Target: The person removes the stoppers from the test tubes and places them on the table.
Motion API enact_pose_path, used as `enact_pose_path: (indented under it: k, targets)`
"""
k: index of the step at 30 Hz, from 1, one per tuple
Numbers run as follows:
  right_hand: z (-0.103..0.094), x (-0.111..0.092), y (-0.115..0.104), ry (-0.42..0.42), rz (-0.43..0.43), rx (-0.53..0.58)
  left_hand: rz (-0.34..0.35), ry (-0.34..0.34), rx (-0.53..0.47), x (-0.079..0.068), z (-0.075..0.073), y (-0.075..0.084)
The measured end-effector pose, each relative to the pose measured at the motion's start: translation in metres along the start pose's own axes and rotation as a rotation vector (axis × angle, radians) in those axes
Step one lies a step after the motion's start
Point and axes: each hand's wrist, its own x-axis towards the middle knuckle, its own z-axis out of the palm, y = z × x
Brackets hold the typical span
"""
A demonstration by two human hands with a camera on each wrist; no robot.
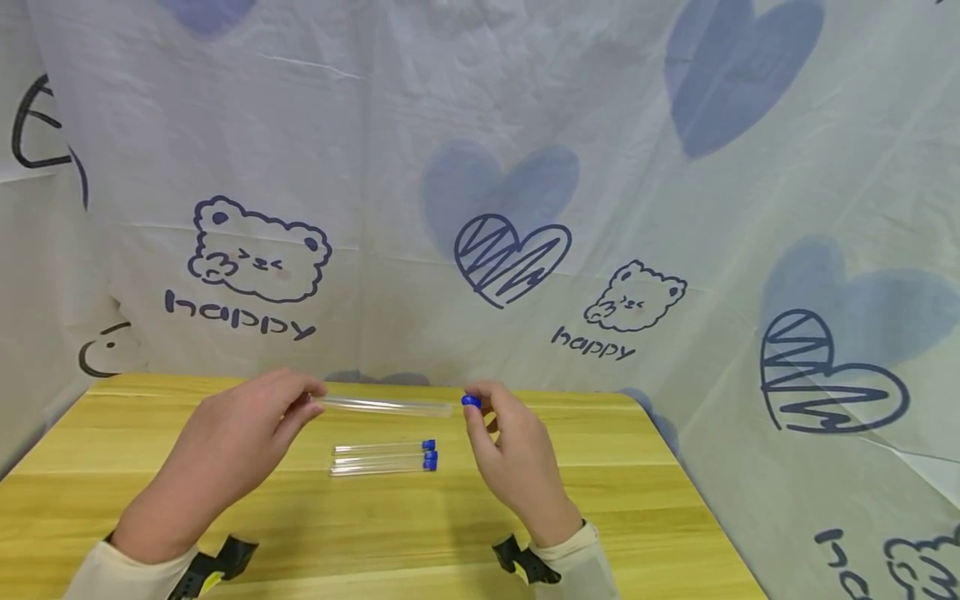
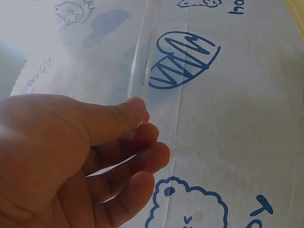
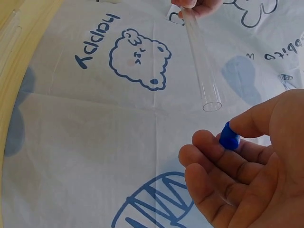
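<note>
My left hand (image 1: 251, 429) pinches one end of a clear test tube (image 1: 386, 407) between thumb and fingertips, holding it nearly level above the table. In the right wrist view the open mouth of the test tube (image 3: 209, 90) faces my right hand (image 3: 251, 166). Between the thumb and fingers of that hand is a small blue cap (image 3: 230, 137), a short gap away from the tube's mouth. Below and between both hands, several capped test tubes (image 1: 382, 461) lie side by side on the table, their blue caps (image 1: 430, 456) pointing right.
The wooden table (image 1: 360, 542) has its far edge just behind the hands. A pale cloth (image 1: 390, 167) printed with hearts and bear faces hangs behind it and along the right side. Dark straps (image 1: 217, 567) circle both wrists.
</note>
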Motion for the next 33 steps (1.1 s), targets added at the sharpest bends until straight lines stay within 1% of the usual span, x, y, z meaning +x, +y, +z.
enact_pose_path:
  k: [11, 18, 27, 30, 33]
  targets:
    - [-0.0022, -0.0011, 0.0014, 0.043, 0.034, 0.043, 0.011, 0.014, -0.001, 0.0009, 0.0025, 0.0]
    - [-0.0016, 0.0011, -0.0007, 0.031, 0.114, 0.088, 0.0, 0.015, 0.004, -0.0007, 0.0013, -0.0011]
    - [-0.0023, -0.0024, 0.003, 0.026, 0.141, 0.029, -0.014, 0.011, 0.0, 0.0007, 0.0008, -0.0013]
    - [-0.0024, -0.004, 0.0028, 0.028, 0.139, 0.027, -0.008, 0.011, -0.004, 0.0009, 0.0014, -0.0016]
    - [-0.0008, -0.0047, 0.0024, 0.016, 0.122, 0.014, -0.005, -0.001, -0.006, -0.0019, 0.0003, -0.0034]
